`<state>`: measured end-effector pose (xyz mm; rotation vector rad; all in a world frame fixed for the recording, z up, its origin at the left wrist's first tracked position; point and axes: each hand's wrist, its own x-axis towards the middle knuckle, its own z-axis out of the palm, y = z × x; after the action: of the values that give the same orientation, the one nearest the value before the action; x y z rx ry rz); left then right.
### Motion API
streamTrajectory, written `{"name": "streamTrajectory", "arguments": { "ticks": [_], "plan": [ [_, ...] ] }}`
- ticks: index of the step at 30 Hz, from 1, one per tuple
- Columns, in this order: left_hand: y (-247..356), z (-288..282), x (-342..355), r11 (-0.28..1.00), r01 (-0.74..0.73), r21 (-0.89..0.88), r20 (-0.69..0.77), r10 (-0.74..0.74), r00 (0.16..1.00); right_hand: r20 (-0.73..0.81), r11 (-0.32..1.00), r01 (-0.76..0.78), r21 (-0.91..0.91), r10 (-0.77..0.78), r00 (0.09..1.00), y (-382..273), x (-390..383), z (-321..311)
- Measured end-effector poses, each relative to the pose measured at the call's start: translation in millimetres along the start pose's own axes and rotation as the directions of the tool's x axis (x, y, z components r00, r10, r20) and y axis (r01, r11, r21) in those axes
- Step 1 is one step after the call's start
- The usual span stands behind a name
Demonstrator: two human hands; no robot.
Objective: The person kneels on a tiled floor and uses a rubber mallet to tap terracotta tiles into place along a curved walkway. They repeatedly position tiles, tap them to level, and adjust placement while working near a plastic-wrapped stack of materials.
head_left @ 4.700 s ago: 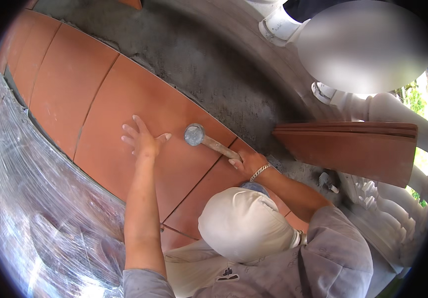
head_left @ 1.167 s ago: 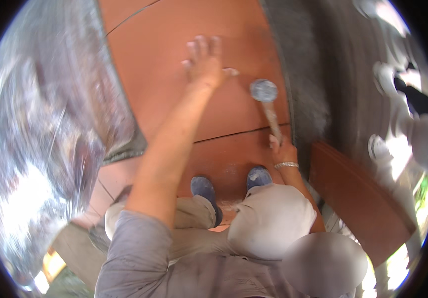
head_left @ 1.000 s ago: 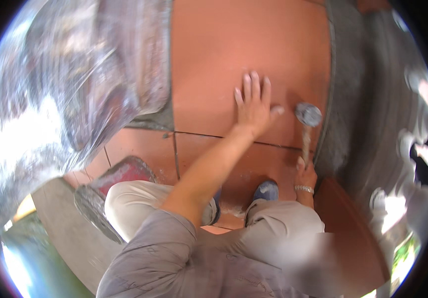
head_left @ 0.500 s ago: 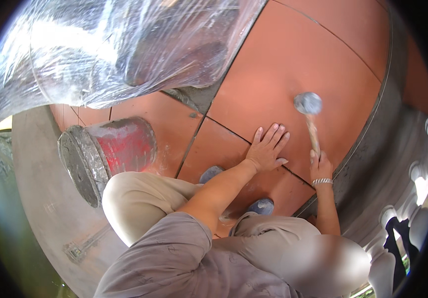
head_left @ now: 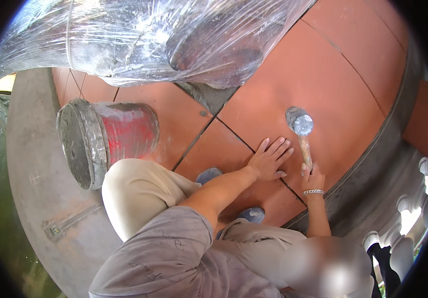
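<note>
A: Terracotta floor (head_left: 358, 59) here, grey cement edging (head_left: 373, 159) curving beyond the right fingers, and the left hand (head_left: 270, 161) lies over the edge of the big tile (head_left: 333, 99), fingers slightly spread!
B: And the right hand (head_left: 313, 180)?
A: Fingers curled round the mallet (head_left: 302, 124) handle, head just beyond the left fingertips; whether it touches the tile, I cannot tell!
B: Which step, then?
A: Tapping the tile down, I'd judge. The next stroke calls for a level head, clear of those left fingers.

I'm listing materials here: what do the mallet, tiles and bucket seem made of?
Mallet: handle probably rough wood, being brown; head rubber or metal, too dusty to tell. Tiles: probably matt clay, by even terracotta colour. Bucket: likely plastic, smooth red where not crusted grey.
</note>
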<state>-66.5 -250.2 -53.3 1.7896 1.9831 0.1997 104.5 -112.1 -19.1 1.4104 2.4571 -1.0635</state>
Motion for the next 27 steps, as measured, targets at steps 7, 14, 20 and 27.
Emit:
{"name": "streamTrajectory", "arguments": {
  "ticks": [7, 14, 20, 27],
  "plan": [
    [2, -6, 0, 1.000, 0.007, 0.015, 0.030, -0.007, 1.000, 0.007, 0.993, -0.118, -0.027, 0.118, 0.993, 0, 5, -7],
    [3, -22, -2, 1.000, -0.014, -0.010, 0.105, 0.015, 0.994, -0.101, 0.989, -0.134, -0.055, 0.128, 0.987, 6, 4, -10],
    [8, -30, 5, 0.999, 0.046, 0.011, 0.254, -0.048, 0.966, -0.013, 0.973, -0.220, -0.075, 0.220, 0.975, 9, 8, -9],
    [5, -24, 4, 0.999, 0.022, 0.027, 0.209, -0.027, 0.978, -0.100, 0.965, -0.251, 0.073, 0.257, 0.961, -9, 6, -21]
  ]
}}
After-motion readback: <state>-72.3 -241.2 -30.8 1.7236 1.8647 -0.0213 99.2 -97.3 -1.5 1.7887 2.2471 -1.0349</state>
